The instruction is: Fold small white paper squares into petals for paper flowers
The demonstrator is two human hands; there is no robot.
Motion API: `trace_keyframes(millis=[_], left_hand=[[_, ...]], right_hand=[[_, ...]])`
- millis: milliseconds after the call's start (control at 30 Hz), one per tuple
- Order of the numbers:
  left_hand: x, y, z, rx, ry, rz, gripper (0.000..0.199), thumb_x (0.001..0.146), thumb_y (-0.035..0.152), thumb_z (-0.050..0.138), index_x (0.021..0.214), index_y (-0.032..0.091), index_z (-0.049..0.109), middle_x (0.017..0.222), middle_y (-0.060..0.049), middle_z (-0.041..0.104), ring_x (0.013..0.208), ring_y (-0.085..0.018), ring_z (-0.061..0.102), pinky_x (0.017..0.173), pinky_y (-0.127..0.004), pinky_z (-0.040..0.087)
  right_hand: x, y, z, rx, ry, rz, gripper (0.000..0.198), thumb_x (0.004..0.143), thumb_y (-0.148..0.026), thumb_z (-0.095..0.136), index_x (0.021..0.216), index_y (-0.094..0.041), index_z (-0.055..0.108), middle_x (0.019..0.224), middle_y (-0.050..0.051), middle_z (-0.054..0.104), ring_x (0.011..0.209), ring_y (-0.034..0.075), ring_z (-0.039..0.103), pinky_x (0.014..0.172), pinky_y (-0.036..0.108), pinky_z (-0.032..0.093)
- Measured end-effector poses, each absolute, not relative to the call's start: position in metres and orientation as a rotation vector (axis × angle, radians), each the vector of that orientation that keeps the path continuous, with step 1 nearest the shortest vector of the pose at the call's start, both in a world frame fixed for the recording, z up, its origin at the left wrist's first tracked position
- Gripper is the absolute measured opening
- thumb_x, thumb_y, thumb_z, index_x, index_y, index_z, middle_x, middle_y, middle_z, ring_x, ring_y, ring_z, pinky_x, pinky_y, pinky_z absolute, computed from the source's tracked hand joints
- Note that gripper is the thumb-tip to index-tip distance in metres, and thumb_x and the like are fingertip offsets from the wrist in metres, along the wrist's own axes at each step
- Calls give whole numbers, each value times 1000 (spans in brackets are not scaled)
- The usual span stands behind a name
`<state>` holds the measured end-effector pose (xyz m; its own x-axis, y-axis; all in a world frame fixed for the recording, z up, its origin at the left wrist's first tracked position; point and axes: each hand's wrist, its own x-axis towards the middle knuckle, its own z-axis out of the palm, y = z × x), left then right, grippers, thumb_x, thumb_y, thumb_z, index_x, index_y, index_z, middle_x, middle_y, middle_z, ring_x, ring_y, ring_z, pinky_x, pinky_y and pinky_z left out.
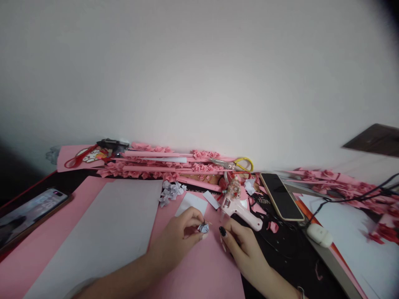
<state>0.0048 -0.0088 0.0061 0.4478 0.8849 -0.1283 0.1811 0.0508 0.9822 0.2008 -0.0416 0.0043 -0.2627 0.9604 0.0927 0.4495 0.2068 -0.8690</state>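
Observation:
Between the thumb and fingers of my left hand (180,232) is a small pale blue-white paper flower (203,227), above the pink paper sheet (199,265). My right hand (241,241) is a short gap to the right of it, its fingers curled and pressed together; anything in them is hidden. Just behind my right hand lies a pink-white glue gun (245,214). White paper flowers (171,192) are heaped beyond my left hand, close to a white paper square (191,203) and a small white paper strip (211,199).
Pink paper flower stems (149,168) lie along the wall, with yellow-handled scissors (243,165) on them. A dark-screened phone (282,197) and a white earbud case (319,235) are at right. Another phone (34,214) lies at left, near a large white sheet (106,232). Black cables run at right.

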Motion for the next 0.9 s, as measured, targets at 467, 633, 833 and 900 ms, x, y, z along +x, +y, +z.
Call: trace_keyframes(millis=[467, 633, 833, 900], left_hand=[[6, -13, 5, 1478, 935, 613, 14, 71, 15, 59, 77, 21, 48, 69, 4, 62, 68, -14, 56, 63, -23, 38], [6, -14, 3, 1506, 924, 605, 12, 72, 17, 59, 79, 20, 50, 72, 3, 65, 70, -15, 58, 65, -24, 40], [6, -14, 6, 1541, 943, 602, 10, 71, 16, 59, 76, 20, 52, 69, 3, 64, 67, -14, 58, 62, -23, 40], [6, -15, 7, 1545, 937, 592, 10, 71, 16, 60, 75, 20, 52, 69, 3, 64, 67, -14, 58, 62, -23, 40]], right_hand=[[193, -42, 7, -1304, -1923, 891, 12, 78, -8, 49, 79, -19, 53, 64, -3, 51, 54, 10, 45, 50, 20, 34], [193, -43, 4, -1307, -1945, 851, 10, 80, -10, 50, 80, -18, 56, 67, -1, 57, 54, 10, 49, 51, 20, 38], [190, -44, 1, -1335, -1918, 851, 7, 79, -12, 53, 78, -18, 56, 63, -1, 58, 52, 11, 52, 49, 19, 40], [189, -45, 2, -1342, -1919, 840, 7, 78, -12, 54, 76, -18, 56, 62, -1, 58, 51, 11, 52, 48, 19, 40]])
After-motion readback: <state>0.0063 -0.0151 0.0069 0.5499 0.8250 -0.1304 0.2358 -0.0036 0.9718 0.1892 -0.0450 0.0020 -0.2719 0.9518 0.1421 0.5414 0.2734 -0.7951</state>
